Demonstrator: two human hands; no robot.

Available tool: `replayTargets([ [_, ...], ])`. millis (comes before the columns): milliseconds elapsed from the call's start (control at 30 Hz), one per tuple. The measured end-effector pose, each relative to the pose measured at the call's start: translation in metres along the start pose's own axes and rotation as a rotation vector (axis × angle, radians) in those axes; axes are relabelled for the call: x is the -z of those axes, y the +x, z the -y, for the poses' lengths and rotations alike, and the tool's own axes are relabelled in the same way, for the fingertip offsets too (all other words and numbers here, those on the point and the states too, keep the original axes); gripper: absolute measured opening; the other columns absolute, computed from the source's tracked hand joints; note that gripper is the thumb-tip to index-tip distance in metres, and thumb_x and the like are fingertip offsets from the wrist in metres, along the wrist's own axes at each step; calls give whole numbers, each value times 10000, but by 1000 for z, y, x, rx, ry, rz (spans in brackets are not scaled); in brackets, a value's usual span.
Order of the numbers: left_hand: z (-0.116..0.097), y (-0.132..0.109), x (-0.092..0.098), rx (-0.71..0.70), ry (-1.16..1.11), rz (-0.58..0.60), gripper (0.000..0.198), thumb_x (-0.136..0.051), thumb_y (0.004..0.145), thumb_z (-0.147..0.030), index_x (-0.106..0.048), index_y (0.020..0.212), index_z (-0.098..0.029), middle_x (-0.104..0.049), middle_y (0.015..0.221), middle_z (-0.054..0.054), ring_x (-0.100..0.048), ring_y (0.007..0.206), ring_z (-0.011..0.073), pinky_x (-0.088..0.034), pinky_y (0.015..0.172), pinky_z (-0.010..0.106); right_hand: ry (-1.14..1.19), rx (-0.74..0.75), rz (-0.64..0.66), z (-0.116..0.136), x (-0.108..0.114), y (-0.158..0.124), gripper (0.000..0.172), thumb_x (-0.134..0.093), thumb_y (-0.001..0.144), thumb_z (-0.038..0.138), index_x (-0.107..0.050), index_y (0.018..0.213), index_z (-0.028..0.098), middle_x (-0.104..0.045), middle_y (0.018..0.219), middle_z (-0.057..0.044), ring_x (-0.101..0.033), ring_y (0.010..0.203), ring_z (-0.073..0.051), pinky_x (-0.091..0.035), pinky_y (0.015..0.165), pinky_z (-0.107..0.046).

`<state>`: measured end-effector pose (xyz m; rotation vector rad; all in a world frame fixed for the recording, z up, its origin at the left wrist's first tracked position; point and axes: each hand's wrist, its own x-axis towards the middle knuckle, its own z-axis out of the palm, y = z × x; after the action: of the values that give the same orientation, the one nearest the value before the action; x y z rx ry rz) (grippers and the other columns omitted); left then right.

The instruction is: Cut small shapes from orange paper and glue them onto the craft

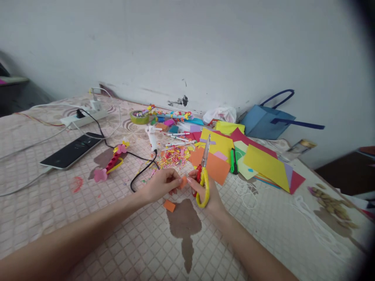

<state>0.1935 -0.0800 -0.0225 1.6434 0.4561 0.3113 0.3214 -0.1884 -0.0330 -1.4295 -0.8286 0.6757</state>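
Observation:
Between the fingertips of my left hand [165, 182] and my right hand [209, 195] is a small orange piece of paper [183, 182]. Both hands are closed, pinching it from either side just above the table. A pair of scissors [203, 171] with red and yellow handles hangs on my right hand, its blades pointing up and away from me. Another orange paper piece [169, 205] lies on the table below my left hand. Close by, a larger orange sheet [218, 169] rests beyond my right hand.
A white glue gun [151, 137] with a black cord lies beyond my left hand, beside scattered paper bits [175, 156]. Coloured sheets [266, 164], a green cutter [233, 160] and a blue bag [266, 121] are to the right. At left are a phone [72, 150] and a power strip [84, 118].

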Motion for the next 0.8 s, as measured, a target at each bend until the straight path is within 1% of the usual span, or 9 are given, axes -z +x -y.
replayTargets([
  [133,0,-2,-1,21,-25,5,243,-572,764,-386,-529,713,-152,-570,601,-11,-536,522,95,-444,501,212,-5,1,3,-6,-1,-1,239,-699,680,319,-568,834,192,-592,751,1,-579,690,-146,-469,654,-275],
  [233,1,-3,-2,12,-45,4,241,-570,764,-376,-517,684,-155,-566,580,-13,-536,505,92,-437,489,208,-42,11,1,-12,0,-1,235,-692,697,328,-576,847,190,-597,758,-8,-579,694,-153,-468,656,-285],
  [300,1,-2,0,5,-53,-21,224,-566,767,-351,-506,672,-157,-558,560,-18,-535,494,88,-426,472,196,-75,23,-15,-15,2,-1,223,-689,704,327,-583,844,190,-594,752,-4,-565,665,-142,-458,627,-269],
  [400,1,-1,4,9,-74,-68,196,-565,764,-307,-487,663,-158,-556,545,-21,-541,479,85,-420,455,187,-104,2,-56,-16,5,-1,232,-693,702,343,-588,836,186,-573,702,8,-520,579,-120,-420,529,-239],
  [467,1,1,7,1,-93,-82,185,-569,761,-290,-486,667,-154,-565,550,-17,-543,472,81,-419,453,183,-93,-33,-65,-15,6,-1,256,-691,706,370,-587,848,185,-545,644,24,-478,514,-105,-381,470,-226],
  [567,1,3,12,-22,-138,-101,195,-569,770,-298,-492,674,-148,-570,542,-13,-539,463,73,-415,453,175,-50,-63,-73,-12,5,-2,297,-691,705,414,-579,866,191,-502,590,44,-435,466,-90,-334,430,-216],
  [700,1,5,18,-45,-224,-139,228,-578,770,-340,-490,680,-149,-568,525,-13,-538,451,79,-426,459,188,22,-92,-31,-8,3,-4,353,-653,723,500,-560,883,199,-444,555,62,-390,429,-80,-291,411,-217],
  [800,-3,5,20,-34,-273,-179,232,-598,755,-341,-486,681,-152,-564,518,-17,-532,446,81,-428,457,195,49,-85,18,-6,2,-4,400,-579,756,571,-557,872,190,-453,587,48,-380,429,-75,-281,416,-222],
])
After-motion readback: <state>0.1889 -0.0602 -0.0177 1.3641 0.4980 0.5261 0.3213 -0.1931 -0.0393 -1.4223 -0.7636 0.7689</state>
